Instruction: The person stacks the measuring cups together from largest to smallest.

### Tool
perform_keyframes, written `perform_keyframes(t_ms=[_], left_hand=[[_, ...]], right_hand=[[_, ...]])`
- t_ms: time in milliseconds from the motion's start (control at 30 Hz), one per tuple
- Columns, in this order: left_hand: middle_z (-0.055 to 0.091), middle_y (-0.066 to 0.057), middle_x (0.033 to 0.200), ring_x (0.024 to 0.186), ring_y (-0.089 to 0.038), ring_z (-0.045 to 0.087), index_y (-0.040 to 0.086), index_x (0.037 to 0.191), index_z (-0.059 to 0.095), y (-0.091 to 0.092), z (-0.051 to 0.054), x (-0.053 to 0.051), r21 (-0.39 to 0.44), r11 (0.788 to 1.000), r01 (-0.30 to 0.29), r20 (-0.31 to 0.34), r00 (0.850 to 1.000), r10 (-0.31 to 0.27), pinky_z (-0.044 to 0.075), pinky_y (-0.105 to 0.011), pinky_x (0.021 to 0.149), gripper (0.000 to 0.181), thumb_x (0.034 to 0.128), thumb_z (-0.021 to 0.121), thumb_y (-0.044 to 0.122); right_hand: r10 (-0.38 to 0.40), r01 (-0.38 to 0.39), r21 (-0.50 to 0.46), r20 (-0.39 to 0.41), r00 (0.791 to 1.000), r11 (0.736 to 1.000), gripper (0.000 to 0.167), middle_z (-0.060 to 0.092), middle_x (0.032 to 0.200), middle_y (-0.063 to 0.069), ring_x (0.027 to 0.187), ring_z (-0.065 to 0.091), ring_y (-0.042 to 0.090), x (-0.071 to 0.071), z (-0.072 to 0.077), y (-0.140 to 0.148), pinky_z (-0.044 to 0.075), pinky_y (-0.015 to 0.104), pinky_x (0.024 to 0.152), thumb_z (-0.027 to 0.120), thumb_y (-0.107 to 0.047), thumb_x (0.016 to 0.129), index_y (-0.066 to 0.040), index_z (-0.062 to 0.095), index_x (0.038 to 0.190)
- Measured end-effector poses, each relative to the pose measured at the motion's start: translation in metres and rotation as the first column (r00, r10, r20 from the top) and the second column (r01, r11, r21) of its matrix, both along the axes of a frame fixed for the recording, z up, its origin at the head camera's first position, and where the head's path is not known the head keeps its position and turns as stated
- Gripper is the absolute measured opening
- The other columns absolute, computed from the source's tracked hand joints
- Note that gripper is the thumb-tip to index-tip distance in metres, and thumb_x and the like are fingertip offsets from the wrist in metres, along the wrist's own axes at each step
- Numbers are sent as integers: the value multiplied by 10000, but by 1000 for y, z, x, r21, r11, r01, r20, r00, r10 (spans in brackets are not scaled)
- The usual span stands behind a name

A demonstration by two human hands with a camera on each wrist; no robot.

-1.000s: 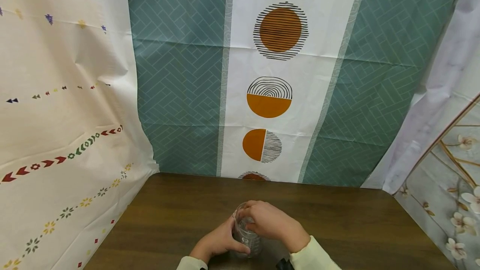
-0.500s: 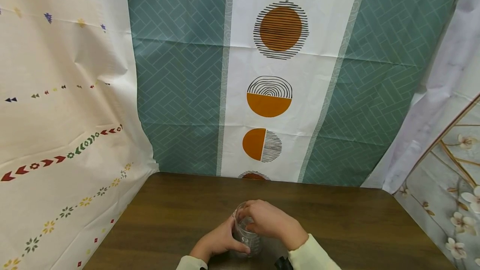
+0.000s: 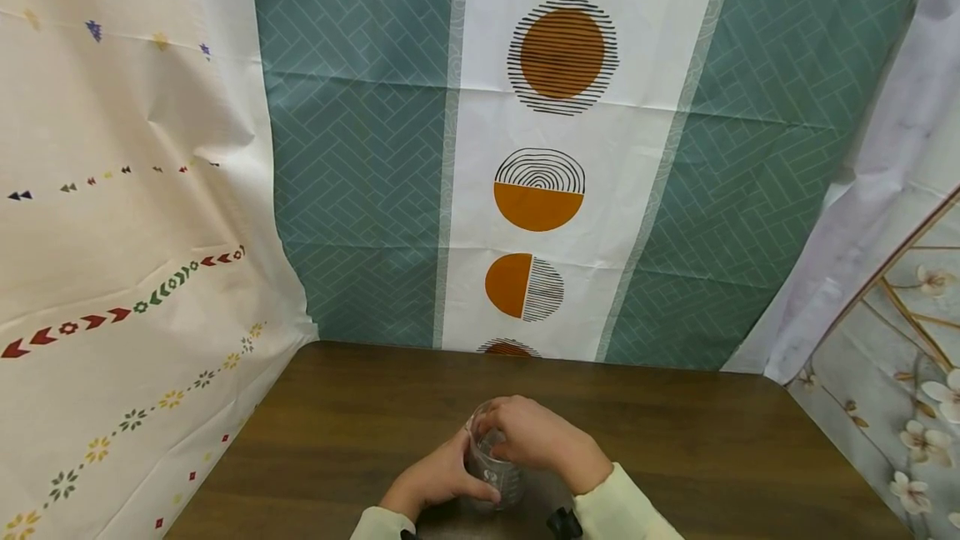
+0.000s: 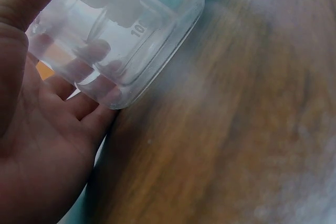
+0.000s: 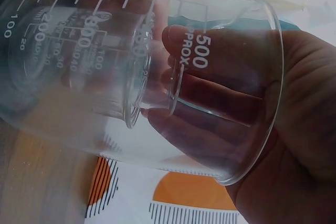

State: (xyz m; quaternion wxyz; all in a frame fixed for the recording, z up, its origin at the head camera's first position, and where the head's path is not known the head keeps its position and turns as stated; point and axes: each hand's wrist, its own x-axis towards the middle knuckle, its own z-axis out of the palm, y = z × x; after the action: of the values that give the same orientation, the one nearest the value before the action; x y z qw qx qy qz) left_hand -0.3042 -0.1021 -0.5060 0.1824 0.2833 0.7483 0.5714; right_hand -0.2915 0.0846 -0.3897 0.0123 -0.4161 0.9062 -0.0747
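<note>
A clear glass beaker (image 3: 501, 482) with white markings stands upright on the table. My left hand (image 3: 438, 473) grips its side, thumb on the near face; in the left wrist view, fingers (image 4: 84, 103) wrap behind the glass. My right hand (image 3: 536, 440) reaches in through the mouth from above. The right wrist view shows a 500 mark on this large beaker (image 5: 210, 156) and smaller glass nested inside, including a small beaker (image 5: 79, 72) with its own scale. My right fingertips (image 5: 170, 35) pinch at the inner rim; reflections blur the exact contact.
The brown wooden table (image 3: 675, 440) extends to both sides and behind the beaker. A green and white patterned cloth (image 3: 360, 190) hangs along its back edge. A cream cloth (image 3: 150, 273) borders the left, and a floral cloth (image 3: 900, 407) the right.
The head view has tilted down slightly, so the scene sits a little higher. Both hands and the beaker keep nearly the same place and pose.
</note>
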Motion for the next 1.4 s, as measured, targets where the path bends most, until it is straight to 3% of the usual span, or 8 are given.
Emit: perform_keyframes(t_ms=[500, 800, 1100, 1400], left_hand=[[217, -52, 1594, 1340, -232, 382, 194, 1548, 153, 0, 2, 0, -19, 999, -26, -15, 1000, 26, 332, -409, 1082, 1060, 747, 839, 296], [206, -51, 1597, 1322, -217, 395, 199, 1547, 147, 1, -1, 1, 8, 1000, -10, -18, 1000, 10, 355, -260, 1035, 1063, 745, 842, 267], [236, -33, 1582, 1329, -221, 391, 223, 1542, 153, 1, -1, 0, -6, 1000, -5, -34, 999, 5, 347, -326, 1060, 1055, 744, 841, 279], [222, -62, 1588, 1314, -215, 406, 207, 1546, 145, 1, -1, 0, 18, 1000, 3, -9, 1000, -3, 369, -284, 1031, 1061, 746, 841, 258]], right_hand=[[-22, 22, 3, 18, 1000, 1000, 232, 669, 1138, -86, 1046, 622, 72, 0, 2, -4, 514, 257, 891, 739, -144, 837, -206, 731, 1061], [-21, 21, 5, 7, 1000, 1000, 235, 675, 1119, -91, 1041, 623, 67, 2, 1, -3, 513, 249, 884, 735, -135, 838, -202, 731, 1063], [-30, 30, 17, 9, 1000, 999, 218, 671, 1125, -99, 1047, 619, 70, 3, 1, -4, 513, 254, 888, 738, -131, 836, -216, 734, 1037], [-38, 38, 16, 20, 999, 999, 226, 672, 1118, -96, 1020, 624, 65, 2, 1, -5, 519, 239, 859, 734, -110, 831, -220, 738, 1029]])
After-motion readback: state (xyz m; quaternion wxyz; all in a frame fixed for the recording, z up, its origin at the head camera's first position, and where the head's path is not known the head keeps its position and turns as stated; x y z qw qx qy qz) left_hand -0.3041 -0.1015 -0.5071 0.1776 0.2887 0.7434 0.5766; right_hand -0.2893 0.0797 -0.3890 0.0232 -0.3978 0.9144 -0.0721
